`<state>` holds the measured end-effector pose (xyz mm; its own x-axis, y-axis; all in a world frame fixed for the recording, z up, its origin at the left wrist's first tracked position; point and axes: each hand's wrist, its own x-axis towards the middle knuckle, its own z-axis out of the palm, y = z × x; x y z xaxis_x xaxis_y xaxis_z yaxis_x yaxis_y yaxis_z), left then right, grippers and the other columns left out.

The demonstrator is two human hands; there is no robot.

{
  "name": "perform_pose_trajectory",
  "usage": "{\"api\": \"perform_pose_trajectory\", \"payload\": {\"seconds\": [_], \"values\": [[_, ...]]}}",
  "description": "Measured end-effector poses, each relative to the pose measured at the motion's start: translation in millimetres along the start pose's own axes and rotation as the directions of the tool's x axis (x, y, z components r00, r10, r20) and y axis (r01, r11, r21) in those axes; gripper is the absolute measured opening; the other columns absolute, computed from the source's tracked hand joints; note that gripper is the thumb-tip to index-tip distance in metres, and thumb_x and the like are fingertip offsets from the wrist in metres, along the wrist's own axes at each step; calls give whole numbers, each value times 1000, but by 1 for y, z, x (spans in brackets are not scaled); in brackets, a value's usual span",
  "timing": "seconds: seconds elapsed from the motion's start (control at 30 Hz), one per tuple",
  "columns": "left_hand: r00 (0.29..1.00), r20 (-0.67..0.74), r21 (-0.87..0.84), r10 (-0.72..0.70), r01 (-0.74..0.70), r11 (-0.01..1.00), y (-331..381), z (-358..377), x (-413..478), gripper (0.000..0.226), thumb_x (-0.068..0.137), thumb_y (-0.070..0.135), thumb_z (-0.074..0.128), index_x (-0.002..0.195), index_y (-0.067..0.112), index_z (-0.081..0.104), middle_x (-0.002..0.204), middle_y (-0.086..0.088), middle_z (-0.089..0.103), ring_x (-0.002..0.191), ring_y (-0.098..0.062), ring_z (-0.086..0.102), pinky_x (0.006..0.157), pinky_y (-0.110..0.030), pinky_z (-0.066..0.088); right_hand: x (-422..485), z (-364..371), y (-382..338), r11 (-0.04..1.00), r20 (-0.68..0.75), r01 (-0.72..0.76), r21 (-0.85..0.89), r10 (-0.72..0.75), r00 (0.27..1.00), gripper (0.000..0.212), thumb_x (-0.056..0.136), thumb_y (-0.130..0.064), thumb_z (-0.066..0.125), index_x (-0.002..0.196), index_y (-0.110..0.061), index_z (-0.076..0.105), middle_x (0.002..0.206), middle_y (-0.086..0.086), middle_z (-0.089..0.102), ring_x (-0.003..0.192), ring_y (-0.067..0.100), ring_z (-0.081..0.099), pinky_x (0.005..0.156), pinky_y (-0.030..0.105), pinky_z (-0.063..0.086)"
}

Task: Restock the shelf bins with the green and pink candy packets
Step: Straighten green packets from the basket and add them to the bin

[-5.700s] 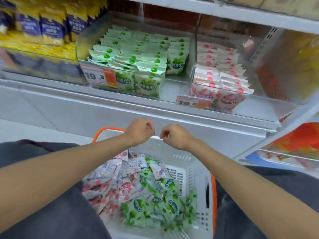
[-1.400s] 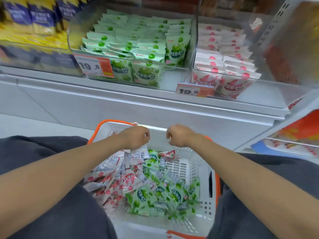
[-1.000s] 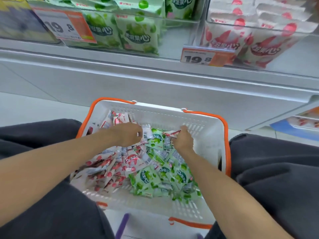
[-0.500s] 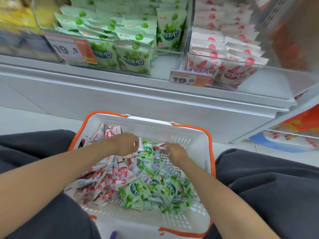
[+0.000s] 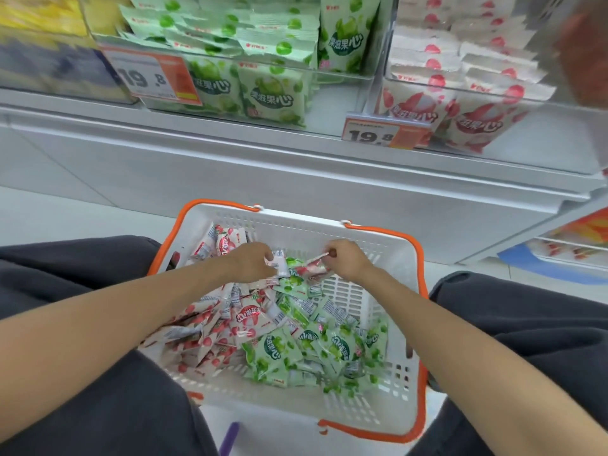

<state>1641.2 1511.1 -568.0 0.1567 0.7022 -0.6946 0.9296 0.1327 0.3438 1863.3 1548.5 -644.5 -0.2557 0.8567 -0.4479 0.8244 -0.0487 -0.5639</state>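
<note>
My left hand (image 5: 251, 264) grips a packet (image 5: 279, 262) showing its pale back. My right hand (image 5: 345, 260) pinches a pink packet (image 5: 314, 265). Both are just above the mixed pile in the basket (image 5: 296, 230) between my knees, likely sorted by colour for the green bin (image 5: 335, 106) and pink bin (image 5: 536, 133) above.

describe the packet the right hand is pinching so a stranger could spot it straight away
Find the white basket with orange handles below the shelf. Near its far wall the right hand pinches a pink packet by one end. Right under it lie green packets, and the left hand beside it holds a white-backed packet.
</note>
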Motion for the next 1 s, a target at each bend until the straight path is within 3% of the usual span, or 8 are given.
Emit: {"api": "perform_pose_trajectory", "payload": {"seconds": [0.13,0.27,0.37,0.47,0.63,0.73,0.83,1.0], "values": [[992,-108,-349,61,-95,932,28,-9,-15,71,93,64,42,138,10,49,141,-6,51,128,-24,49,104,-33,38,-40,-58,-44,802,28,-40,597,29,999,14,92,-8,63,96,4,66,86,15,66,76,20,63,72,29,56],[902,-429,-614,51,-333,716,78,-24,-36,53,101,50,36,105,5,63,87,-5,69,79,-13,68,71,-20,50,-79,-91,-80,597,-55,6,802,63,996,20,97,-28,57,96,-9,63,82,5,68,74,16,65,67,28,54],[787,-617,-567,-5,-440,697,109,-30,-40,52,103,47,37,98,3,64,92,-16,71,88,-33,68,83,-43,54,-101,-110,-99,658,-198,64,751,131,971,37,97,-50,46,87,-21,66,78,0,71,72,14,68,67,24,51],[728,-684,-559,-55,-474,681,136,-33,-48,44,100,50,38,98,13,62,92,-10,69,87,-32,66,81,-47,54,-115,-125,-107,764,-395,119,634,189,899,55,98,-56,37,71,-16,63,70,3,67,68,16,63,61,27,44],[592,-806,-406,6,-560,723,168,-38,-68,40,101,49,39,81,15,45,71,2,51,74,-28,54,70,-42,48,-126,-139,-108,730,-466,150,667,251,848,62,94,-61,43,71,-9,69,70,8,69,68,19,64,69,32,47],[633,-773,-522,-41,-599,607,180,-32,-68,53,92,66,35,82,17,51,78,-4,60,78,-32,63,69,-49,56,-130,-148,-99,788,-585,192,585,246,773,61,90,-59,52,48,-16,45,48,-1,46,46,11,42,53,28,35],[754,-655,-652,-43,-536,536,191,-35,-69,53,97,56,40,96,8,63,92,-11,69,84,-28,66,67,-37,58,-136,-161,-88,843,-665,251,475,158,730,59,90,-54,57,46,-19,42,42,-7,43,35,4,39,41,17,29],[826,-546,-683,138,-534,498,199,-67,-76,41,97,45,53,98,8,70,88,-8,72,77,-18,67,72,-27,53,-155,-205,-80,953,-537,229,199,-89,839,61,97,-53,42,59,-7,55,59,7,59,54,18,53,52,23,38]]}}
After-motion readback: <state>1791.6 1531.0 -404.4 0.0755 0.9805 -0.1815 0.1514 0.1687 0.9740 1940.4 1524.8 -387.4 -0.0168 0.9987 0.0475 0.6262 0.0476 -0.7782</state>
